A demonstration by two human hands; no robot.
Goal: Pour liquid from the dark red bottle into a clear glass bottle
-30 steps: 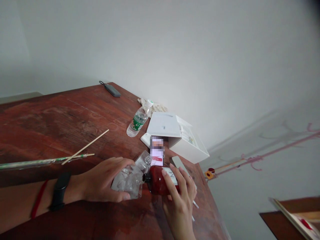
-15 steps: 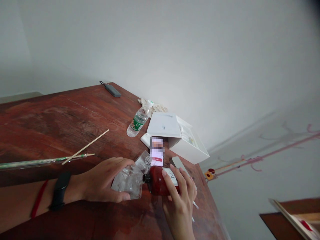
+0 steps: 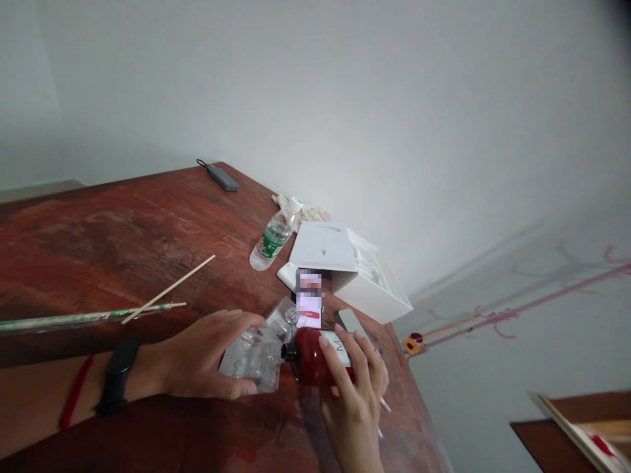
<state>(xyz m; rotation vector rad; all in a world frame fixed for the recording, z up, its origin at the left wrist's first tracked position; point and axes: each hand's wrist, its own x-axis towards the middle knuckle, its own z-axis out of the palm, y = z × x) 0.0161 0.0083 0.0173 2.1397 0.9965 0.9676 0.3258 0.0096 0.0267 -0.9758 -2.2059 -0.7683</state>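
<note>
Hands close together at the near side of the table. Left hand curved over clear plastic packaging, fingers across the top, thumb along the lower edge: holding it in a narrow grip. Black wristband and red cord on the left wrist. Right hand wrapped around a red bottle, fingers across its white label: also a narrow, holding grip. Bottle lies on its side between the hands, its black neck touching the packaging; cannot tell whether its body rests on the table.

Handling, judged: bottle looks stiff and may be heavy if full; glossy surface may slip, so take it around the body, not the small neck. Packaging looks light, thin and fragile, apt to slide; hold it flat across the wide part.

Just beyond: blurred printed card, grey slab. To the left, wooden stick crossing wrapped green-striped straw. Farther: white box, water bottle on its side, crumpled white cloth, grey device with black cord, then wall.
</note>
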